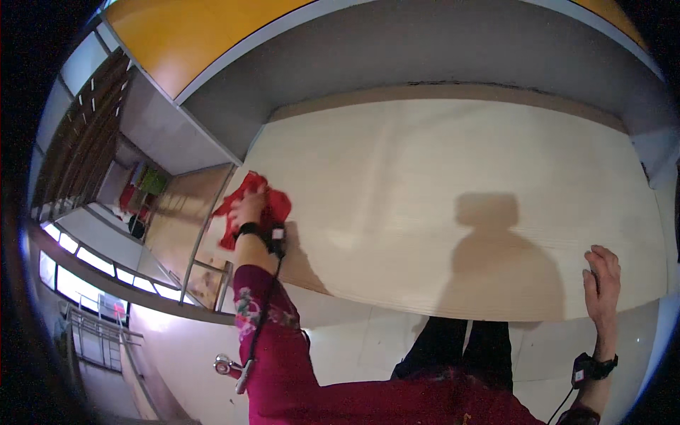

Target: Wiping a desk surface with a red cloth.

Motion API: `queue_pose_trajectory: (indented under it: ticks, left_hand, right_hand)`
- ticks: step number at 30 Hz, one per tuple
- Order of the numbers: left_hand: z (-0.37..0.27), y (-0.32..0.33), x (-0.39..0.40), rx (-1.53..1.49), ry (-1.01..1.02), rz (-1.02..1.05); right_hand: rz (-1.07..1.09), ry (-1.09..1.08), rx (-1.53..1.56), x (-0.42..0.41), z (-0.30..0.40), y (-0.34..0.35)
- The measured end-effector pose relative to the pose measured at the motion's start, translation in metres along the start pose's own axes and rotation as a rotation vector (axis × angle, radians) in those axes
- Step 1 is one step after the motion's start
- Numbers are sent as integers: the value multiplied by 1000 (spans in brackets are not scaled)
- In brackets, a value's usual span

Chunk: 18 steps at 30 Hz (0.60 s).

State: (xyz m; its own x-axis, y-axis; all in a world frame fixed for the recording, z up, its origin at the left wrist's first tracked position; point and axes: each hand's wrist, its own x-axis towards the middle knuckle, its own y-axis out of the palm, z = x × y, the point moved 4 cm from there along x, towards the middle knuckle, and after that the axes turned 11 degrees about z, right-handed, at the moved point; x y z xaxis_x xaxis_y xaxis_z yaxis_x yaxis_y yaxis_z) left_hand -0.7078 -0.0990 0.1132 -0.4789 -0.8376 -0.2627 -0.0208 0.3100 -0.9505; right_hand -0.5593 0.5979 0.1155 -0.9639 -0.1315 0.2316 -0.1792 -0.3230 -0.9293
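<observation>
A crumpled red cloth (pixel 277 204) lies on the left end of a wide, pale wood-grain board (pixel 404 159). My left hand (pixel 249 207) rests over the cloth and grips it against the surface; blur hides the exact finger positions. Far to the right, my right hand (pixel 604 279) is at the board's near right part, thumb apart from the bent fingers, holding nothing. Whether its fingertips touch the board I cannot tell. Both wrists carry black strapped devices with cables.
A grey panel (pixel 425 58) closes the board's far side, below a yellow panel (pixel 212 32). Metal rails (pixel 204 234) stand just beyond the left end. Further left lies another wooden surface (pixel 178 212) with coloured items. Pale floor tiles (pixel 361 334) show below the near edge.
</observation>
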Motion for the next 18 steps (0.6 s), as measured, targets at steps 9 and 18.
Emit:
queue_pose_trajectory:
  ticks: [9, 18]
  left_hand:
    - [-162, 95, -211, 245, 1288, 73]
    - [18, 39, -142, 132, 1266, -139]
  right_hand:
    - [44, -85, 62, 8, -2, 2]
    - [-17, -136, 67, -1, -27, 12]
